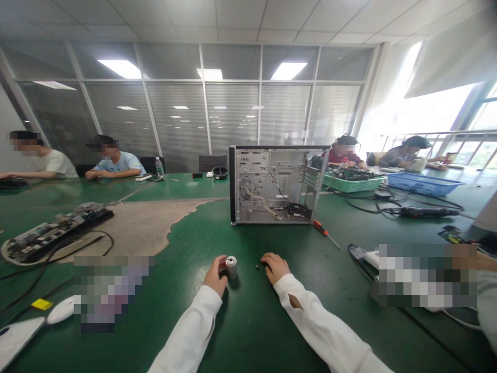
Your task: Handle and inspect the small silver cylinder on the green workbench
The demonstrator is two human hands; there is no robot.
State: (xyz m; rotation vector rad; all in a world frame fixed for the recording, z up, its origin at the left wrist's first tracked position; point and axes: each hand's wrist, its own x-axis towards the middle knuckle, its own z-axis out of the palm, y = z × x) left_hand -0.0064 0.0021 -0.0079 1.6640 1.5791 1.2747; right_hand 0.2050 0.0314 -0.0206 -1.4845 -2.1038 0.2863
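Note:
A small light-grey cylinder point(231, 267) stands upright on the green tabletop, with dark holes in its top face. My left hand point(216, 277) curves against its left side, thumb towards me and fingers behind; how firmly it grips is hard to see. To the right, my right hand point(275, 267) rests on the table, fingers loosely stretched and nothing visible in them. Just left of its fingertips lies a tiny dark piece point(257, 267), too small to name. Beyond both hands stands an opened computer case point(276, 184), with cables and a black part inside.
A red-handled screwdriver point(321, 228) lies by the case's right corner. Green point(353, 184) and blue baskets point(425, 184), cables and a power tool point(429, 212) sit at right. An opened device point(58, 233) and a white mouse point(62, 310) are left. Other people sit around the table.

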